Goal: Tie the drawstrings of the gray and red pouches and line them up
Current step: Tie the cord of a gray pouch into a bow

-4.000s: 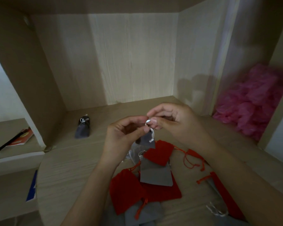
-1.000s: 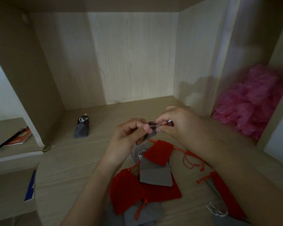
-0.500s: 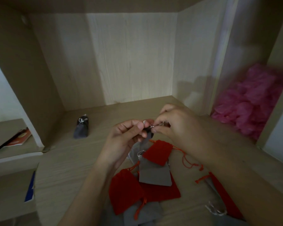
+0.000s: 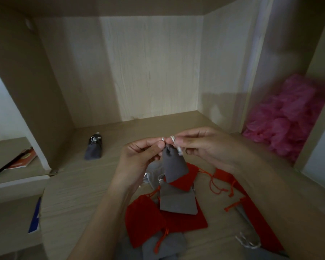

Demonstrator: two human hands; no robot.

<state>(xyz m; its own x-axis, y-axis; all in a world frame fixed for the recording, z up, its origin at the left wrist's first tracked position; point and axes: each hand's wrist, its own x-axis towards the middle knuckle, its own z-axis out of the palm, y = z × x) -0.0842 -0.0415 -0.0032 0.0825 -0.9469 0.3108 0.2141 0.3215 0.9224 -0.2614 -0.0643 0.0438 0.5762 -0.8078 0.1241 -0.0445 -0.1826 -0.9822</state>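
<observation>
One gray pouch held, perhaps four red pouches

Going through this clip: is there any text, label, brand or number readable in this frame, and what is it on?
None can be read.
On the red booklet, left shelf: print too blurred to read.
On the blue sheet, lower left: no legible print.
On the held gray pouch and the red pouches: no labels show.

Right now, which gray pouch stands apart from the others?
The lone pouch at the back left of the shelf, neck cinched. The held pouch hangs from the left hand and right hand; the rest lie flat in the pile.
</observation>
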